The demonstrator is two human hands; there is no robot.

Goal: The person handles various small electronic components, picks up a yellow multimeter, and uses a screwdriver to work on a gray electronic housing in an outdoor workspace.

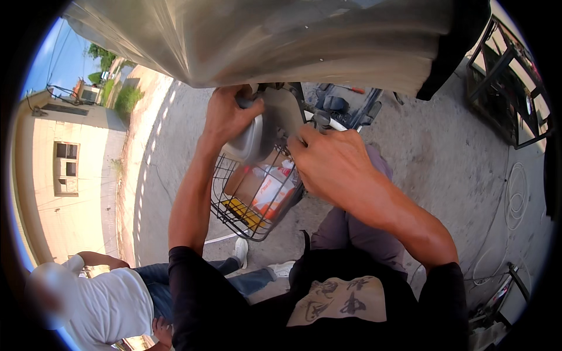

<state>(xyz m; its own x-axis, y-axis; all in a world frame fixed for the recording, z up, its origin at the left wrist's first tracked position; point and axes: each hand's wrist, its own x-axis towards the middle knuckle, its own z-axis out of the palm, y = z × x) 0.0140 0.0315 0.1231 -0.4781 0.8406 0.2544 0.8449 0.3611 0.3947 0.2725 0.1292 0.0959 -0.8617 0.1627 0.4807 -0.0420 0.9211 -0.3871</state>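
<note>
My left hand [231,117] grips the upper rim of a grey, rounded, shell-like part [252,140], its thumb bent over the edge. The kind of part does not show clearly. To its right, my right hand [336,158] has its fingers curled together close to the part's right side, beside a dark knob and a white bar. What those fingertips hold, if anything, is hidden. Just below both hands sits a black wire basket [234,225] with an open cardboard box [243,181], a white and orange package [272,193] and something yellow inside.
A cover with a translucent sheet [252,41] hangs over my hands. Tools and dark parts [339,105] lie on the concrete beyond. A black metal frame [509,82] stands at right, above a coiled white cable [515,199]. Another person [111,298] is at lower left.
</note>
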